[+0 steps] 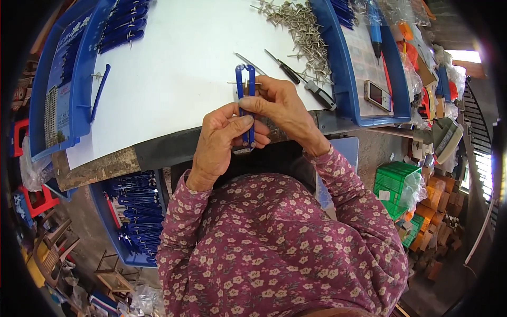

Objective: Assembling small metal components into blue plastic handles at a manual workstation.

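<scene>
Both hands meet over the table's near edge around a slim blue part with two parallel arms [239, 79]. A thin metal cross pin [257, 83] sits across it near its far end. My left hand [214, 142] grips the lower half between thumb and fingers. My right hand [288, 108] pinches the middle, its thumb lying across the arms; its other fingers are partly hidden. Just beyond the right hand lie a black-handled screwdriver [289, 73] and a grey-handled screwdriver [319, 95]. Behind them spreads a pile of metal cross-shaped pins [306, 37].
A single blue strip [100, 95] lies on the white sheet at left, below rows of blue parts [124, 24]. Blue trays flank the sheet, one left [82, 79], one right [343, 68] holding a small device [377, 96]. Below the table, another tray holds blue parts [138, 211].
</scene>
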The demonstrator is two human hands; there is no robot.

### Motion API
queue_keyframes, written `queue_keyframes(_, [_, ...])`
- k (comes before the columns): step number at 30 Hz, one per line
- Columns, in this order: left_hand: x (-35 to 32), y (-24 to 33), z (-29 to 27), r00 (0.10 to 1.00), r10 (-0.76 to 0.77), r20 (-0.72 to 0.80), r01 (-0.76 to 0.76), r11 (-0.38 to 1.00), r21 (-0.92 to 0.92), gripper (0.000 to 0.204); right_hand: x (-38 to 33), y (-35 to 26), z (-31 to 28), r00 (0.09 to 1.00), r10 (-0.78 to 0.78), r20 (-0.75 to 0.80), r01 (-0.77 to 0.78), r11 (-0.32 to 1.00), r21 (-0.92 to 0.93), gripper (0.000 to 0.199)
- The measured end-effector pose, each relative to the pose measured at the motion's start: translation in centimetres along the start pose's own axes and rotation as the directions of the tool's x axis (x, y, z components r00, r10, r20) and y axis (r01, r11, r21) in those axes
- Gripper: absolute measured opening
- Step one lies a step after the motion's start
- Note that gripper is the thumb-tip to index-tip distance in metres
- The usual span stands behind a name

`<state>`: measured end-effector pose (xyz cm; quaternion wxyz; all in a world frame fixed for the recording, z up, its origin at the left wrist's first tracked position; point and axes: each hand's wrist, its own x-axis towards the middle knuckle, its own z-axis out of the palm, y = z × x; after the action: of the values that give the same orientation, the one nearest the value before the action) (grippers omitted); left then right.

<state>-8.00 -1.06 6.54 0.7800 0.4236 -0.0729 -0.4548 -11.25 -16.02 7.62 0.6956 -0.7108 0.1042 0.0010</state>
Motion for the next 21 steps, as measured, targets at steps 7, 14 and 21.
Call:
queue_keyframes(7, [-0.2,-0.5,-0.4,1.0,-0.013,0.019,0.013,1.0,0.003,0.024,-0.1,-0.1,0.3,0.999,-0.015,-0.037,0.015,1.0,-0.024,0.021])
queue_keyframes(14, [-0.1,-0.9,-0.3,1.0,0.018,0.025,-0.016,0.994,-0.109,0.024,-0.4,-0.7,0.9,0.996,-0.023,-0.086,0.024,1.0,0.014,0.019])
queue_keyframes(21, [0.0,-1.1,0.0,0.997,0.046,0.054,-0.038,0.99,-0.135,0.025,-0.4,-0.6,1.4,0.982,-0.027,-0.186,0.031,0.999,0.022,0.018])
